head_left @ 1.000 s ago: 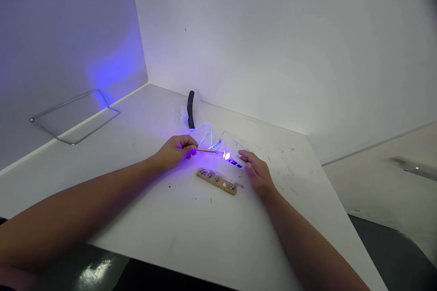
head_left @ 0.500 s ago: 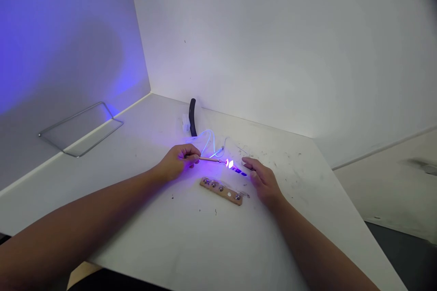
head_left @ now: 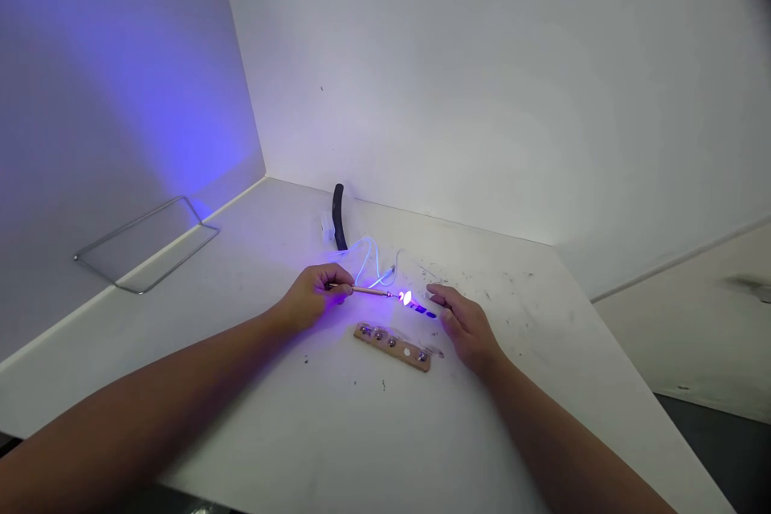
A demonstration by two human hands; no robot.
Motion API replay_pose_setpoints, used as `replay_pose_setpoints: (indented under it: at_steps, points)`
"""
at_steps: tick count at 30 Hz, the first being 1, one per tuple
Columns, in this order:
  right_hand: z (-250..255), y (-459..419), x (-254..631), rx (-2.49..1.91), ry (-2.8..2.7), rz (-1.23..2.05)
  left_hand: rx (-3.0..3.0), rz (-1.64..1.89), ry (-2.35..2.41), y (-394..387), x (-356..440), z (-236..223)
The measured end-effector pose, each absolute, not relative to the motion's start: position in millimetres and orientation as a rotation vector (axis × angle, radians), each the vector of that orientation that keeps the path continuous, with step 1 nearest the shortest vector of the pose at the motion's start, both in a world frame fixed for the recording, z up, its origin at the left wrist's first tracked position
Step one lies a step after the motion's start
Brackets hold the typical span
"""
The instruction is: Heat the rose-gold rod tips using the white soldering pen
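My left hand (head_left: 314, 297) pinches a thin wooden rod (head_left: 373, 291) that points right, and the rod's far end carries a bright glowing tip (head_left: 407, 298) giving off violet light. My right hand (head_left: 465, 329) rests on the white table (head_left: 361, 434), its fingers apart and holding nothing. Its fingertips lie just right of a small dark strip (head_left: 422, 310) lit violet. Below the rod sits a wooden strip with several metal studs (head_left: 393, 347), touched by neither hand. Thin wires (head_left: 367, 263), lit blue, loop behind my left hand.
A curved black rubber tube (head_left: 339, 217) stands at the back wall, with a small white connector (head_left: 328, 226) beside it. A bent metal wire frame (head_left: 129, 226) lies beyond the table's left edge. The table's right edge drops to a lower pale surface.
The whole scene has slid lower in the view as my head tilted up. Both hands keep about the same places relative to the studded strip, and the rod stays in my left hand.
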State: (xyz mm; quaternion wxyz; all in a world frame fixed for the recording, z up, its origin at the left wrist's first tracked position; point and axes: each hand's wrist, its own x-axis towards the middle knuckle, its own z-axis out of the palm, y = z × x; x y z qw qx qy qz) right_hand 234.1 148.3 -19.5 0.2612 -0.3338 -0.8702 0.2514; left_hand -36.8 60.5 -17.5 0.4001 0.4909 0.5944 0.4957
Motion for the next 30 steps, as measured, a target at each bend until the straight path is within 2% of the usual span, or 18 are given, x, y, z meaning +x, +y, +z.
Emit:
replay_pose_setpoints:
  at_steps: [30]
  points:
    - [-17.2,147.9,235.8,-0.814,-2.404,0.678,1.194,1.196,1.575,58.9,-38.7,-19.4]
